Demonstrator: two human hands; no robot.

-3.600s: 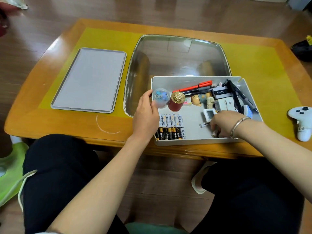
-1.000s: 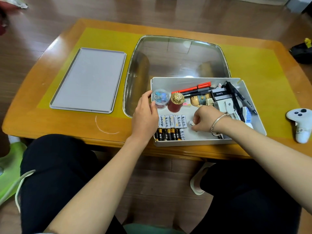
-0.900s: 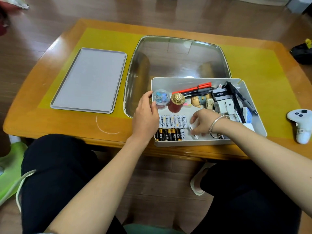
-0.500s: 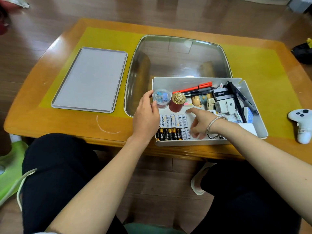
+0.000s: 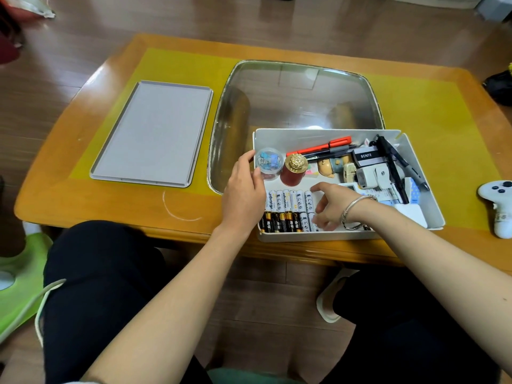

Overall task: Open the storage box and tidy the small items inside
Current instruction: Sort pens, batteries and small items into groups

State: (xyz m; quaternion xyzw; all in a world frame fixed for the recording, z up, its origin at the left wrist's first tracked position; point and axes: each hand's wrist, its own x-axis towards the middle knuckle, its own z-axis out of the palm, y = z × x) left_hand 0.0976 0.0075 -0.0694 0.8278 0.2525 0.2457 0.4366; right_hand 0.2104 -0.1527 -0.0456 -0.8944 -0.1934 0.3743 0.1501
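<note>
**Inspector:** Batteries (image 5: 288, 200) first. Head view: AA cells lie in two rows at the near-left corner of the white storage box (image 5: 435, 189), which sits open on the wooden table (image 5: 55, 195) near its front edge, with its grey lid (image 5: 152, 134) set flat well to the left.

**Assistant:** How will they handle?

**Inspector:** In my judgement: rigid, smooth, dense for their size, and inclined to roll. Best pinched across the barrel or nudged sideways with flat fingertips. The box itself looks like thin, light plastic that would slide if pushed; steady it by the wall.

**Assistant:** And the hands?

**Inspector:** Left hand (image 5: 243, 195) rests at the box's left wall, fingers loosely bent, thumb by the clear clip tub (image 5: 268, 163), which stands beside the red jar with gold cap (image 5: 294, 170). It grasps nothing that I can see. Right hand (image 5: 329, 206) reaches in palm down from the right, bracelet at the wrist, fingers spread and relaxed over the right end of the battery rows. Fingertips appear to touch the cells, though blur prevents certainty. Nothing is gripped.

**Assistant:** Remaining contents?

**Inspector:** Pens (image 5: 321, 148) along the far wall, unsorted oddments at the right.
</note>
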